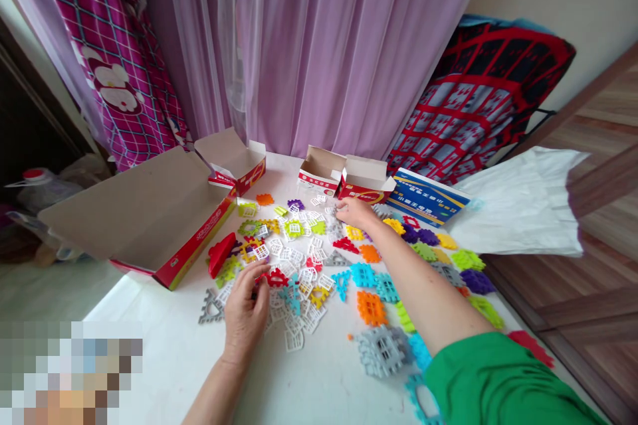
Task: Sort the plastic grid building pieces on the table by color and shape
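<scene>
My left hand (248, 305) rests at the near left of a heap of plastic building pieces, its fingers curled. What it holds, if anything, is hidden. A red notched piece (276, 277) lies by its fingertips. My right hand (355, 211) reaches to the far side of the heap, fingertips drawn together beside small white window-frame pieces (319, 200); their grip is too small to make out. White window pieces (294, 340) lie spread between the hands. Under and beside my right forearm are a grey block of joined pieces (383, 350), an orange piece (371, 309) and a light blue piece (363, 275).
A large open red carton (199, 242) stands on the left, with a smaller box (244, 176) behind it. Two small red boxes (319, 182) and a blue box (428, 196) line the back. A white bag (523, 206) lies at the right edge of the white table (149, 339).
</scene>
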### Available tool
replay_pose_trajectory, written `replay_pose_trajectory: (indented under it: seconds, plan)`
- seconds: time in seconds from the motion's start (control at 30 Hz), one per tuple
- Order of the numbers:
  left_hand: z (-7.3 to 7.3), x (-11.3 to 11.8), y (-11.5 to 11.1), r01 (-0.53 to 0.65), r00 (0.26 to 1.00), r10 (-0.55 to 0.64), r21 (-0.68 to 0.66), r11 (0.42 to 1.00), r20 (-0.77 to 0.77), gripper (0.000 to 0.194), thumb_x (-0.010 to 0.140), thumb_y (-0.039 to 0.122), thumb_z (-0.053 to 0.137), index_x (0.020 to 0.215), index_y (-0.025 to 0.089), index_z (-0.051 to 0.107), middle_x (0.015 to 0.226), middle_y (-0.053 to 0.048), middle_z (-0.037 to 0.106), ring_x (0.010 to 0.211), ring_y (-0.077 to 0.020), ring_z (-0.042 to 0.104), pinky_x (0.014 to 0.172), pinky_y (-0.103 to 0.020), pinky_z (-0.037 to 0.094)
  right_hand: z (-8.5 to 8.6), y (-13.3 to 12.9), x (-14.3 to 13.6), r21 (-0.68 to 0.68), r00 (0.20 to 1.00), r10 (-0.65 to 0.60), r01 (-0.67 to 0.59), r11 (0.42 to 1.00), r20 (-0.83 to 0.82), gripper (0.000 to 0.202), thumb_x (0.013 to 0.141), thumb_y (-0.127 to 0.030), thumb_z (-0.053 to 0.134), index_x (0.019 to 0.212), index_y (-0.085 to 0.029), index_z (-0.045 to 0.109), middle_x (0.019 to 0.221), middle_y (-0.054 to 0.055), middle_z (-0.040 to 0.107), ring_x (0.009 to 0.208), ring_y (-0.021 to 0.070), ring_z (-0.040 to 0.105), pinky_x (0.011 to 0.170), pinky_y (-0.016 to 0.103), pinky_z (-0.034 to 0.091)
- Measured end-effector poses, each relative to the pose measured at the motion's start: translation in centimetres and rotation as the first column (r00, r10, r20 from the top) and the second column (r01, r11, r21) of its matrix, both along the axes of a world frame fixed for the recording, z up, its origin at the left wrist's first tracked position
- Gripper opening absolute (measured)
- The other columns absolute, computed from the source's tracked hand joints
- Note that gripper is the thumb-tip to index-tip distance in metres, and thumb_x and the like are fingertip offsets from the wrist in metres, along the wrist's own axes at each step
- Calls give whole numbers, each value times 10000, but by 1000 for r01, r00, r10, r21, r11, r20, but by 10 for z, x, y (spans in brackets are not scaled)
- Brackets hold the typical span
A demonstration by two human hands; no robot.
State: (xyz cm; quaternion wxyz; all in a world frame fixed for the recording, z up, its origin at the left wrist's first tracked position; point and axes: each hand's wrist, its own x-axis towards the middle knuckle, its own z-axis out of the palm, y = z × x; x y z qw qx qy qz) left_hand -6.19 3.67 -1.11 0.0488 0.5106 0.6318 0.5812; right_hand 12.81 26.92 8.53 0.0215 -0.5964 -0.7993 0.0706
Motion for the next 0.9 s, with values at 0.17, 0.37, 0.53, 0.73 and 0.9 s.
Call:
replay_pose_trajectory:
  seconds: [0.17, 0.37, 0.53, 0.73, 0.9]
  plan:
    - [-3, 1, 0, -3, 1000, 3, -11, 1000, -4, 189, 874, 263, 509, 960, 212, 669, 1099, -84, 704, 1045, -211, 656, 922, -382, 527, -26, 9, 19, -14, 996, -58, 59, 998, 63, 282, 769, -294, 590, 1008, -245, 733, 1075, 28, 727, 996, 218, 648, 795, 266, 472]
    - [-6, 0, 0, -16, 999, 15, -12, 1000, -28, 192, 882, 268, 505, 958, 216, 674, 1104, -84, 702, 1059, -207, 651, 930, -383, 524, -30, 7, 10, 35, 971, -147, 143, 989, 190, 311, 820, -264, 554, 1077, -221, 724, 1077, 101, 727, 1006, 251, 661, 800, 314, 499]
    - [-3, 1, 2, -5, 999, 5, -15, 1000, -46, 184, 885, 252, 503, 959, 214, 667, 1108, -84, 703, 1065, -204, 652, 899, -365, 538, -37, -4, -1, 81, 963, -76, 57, 995, 258, 328, 838, -199, 533, 1122, -164, 695, 1076, 161, 721, 1023, 276, 665, 817, 329, 495]
    - [-1, 2, 0, 18, 999, -18, -3, 1000, -47, 174, 882, 244, 522, 970, 213, 668, 1117, -78, 700, 1061, -206, 655, 924, -364, 529, -40, -7, -5, -27, 980, -37, 44, 999, 197, 321, 816, -315, 561, 1068, -184, 712, 1100, 144, 720, 1037, 275, 661, 815, 324, 497]
    - [-1, 2, 0, 16, 998, -17, -11, 1000, -60, 177, 883, 239, 518, 970, 210, 670, 1115, -79, 700, 1050, -206, 658, 914, -363, 532, -41, 4, -1, -65, 971, -109, 126, 990, 213, 383, 800, -321, 566, 1123, -164, 697, 1142, 149, 707, 1052, 259, 659, 801, 299, 494]
